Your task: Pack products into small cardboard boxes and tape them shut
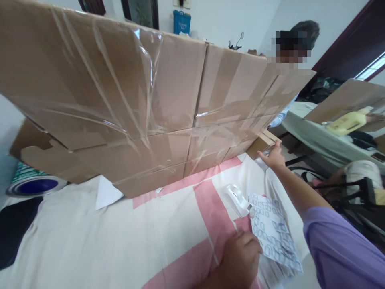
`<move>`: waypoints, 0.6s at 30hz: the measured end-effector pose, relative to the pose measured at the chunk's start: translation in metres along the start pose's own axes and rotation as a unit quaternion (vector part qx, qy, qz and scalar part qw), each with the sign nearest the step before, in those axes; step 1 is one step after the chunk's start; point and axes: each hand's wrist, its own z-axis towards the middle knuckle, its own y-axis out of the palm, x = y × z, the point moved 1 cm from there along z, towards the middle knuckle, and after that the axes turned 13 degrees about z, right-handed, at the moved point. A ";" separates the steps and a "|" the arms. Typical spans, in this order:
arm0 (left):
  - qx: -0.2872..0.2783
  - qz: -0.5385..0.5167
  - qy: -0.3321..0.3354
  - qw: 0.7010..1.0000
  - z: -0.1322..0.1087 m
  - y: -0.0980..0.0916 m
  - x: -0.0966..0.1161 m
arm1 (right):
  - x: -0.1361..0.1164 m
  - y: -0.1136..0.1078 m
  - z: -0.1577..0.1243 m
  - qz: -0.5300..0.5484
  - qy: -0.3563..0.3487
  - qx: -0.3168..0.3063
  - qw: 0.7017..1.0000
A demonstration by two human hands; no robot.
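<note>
My right hand [273, 155] reaches out at the right, its thumb and fingers around the end of a small cardboard box [262, 143] beside the big taped boxes. My left hand [242, 257] rests curled on the pink and white cloth [207, 200] near the bottom, fingers folded in; what it holds, if anything, is hidden. Just beyond it lie a white tape dispenser [237, 200] and a sheet of paper with blue drawn shapes [272, 228]. A wall of brown cardboard boxes [168, 84] wrapped in clear tape stands across the table.
A roll with a blue core [37, 186], an open carton [51, 154] and a black item [18, 228] are at the left. Behind the boxes at the right is another person [296, 40]. A green-covered table [319, 134] bears a yellow jug [349, 121].
</note>
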 end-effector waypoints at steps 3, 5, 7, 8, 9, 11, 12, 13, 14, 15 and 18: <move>0.011 0.020 0.000 1.000 0.001 -0.001 0.000 | -0.013 -0.004 0.010 -0.078 0.013 -0.059 0.995; 0.004 0.027 -0.019 0.999 0.003 -0.002 0.000 | -0.020 -0.008 0.015 -0.116 0.005 -0.088 0.989; -0.009 0.019 -0.034 0.999 0.004 -0.003 0.000 | -0.023 -0.015 0.018 -0.140 -0.005 -0.113 0.984; -0.013 0.009 -0.038 0.999 0.004 -0.003 0.000 | -0.023 -0.018 0.019 -0.149 -0.008 -0.127 0.981; -0.013 -0.002 -0.044 0.999 0.004 -0.003 0.000 | -0.022 -0.022 0.019 -0.161 -0.010 -0.142 0.977; -0.011 -0.028 -0.060 0.998 0.004 -0.004 0.001 | -0.019 -0.030 0.021 -0.183 -0.012 -0.170 0.968; -0.009 -0.037 -0.070 0.997 0.004 -0.005 0.001 | -0.018 -0.034 0.022 -0.191 -0.012 -0.181 0.965; -0.008 -0.043 -0.080 0.996 0.004 -0.006 0.001 | -0.017 -0.038 0.023 -0.198 -0.013 -0.190 0.961; -0.010 -0.045 -0.091 0.995 0.004 -0.006 0.001 | -0.017 -0.041 0.024 -0.204 -0.015 -0.196 0.959; -0.016 -0.047 -0.099 0.994 0.004 -0.006 0.002 | -0.017 -0.043 0.026 -0.208 -0.017 -0.200 0.957; -0.019 -0.051 -0.103 0.993 0.005 -0.007 0.002 | -0.021 -0.043 0.030 -0.210 -0.022 -0.205 0.956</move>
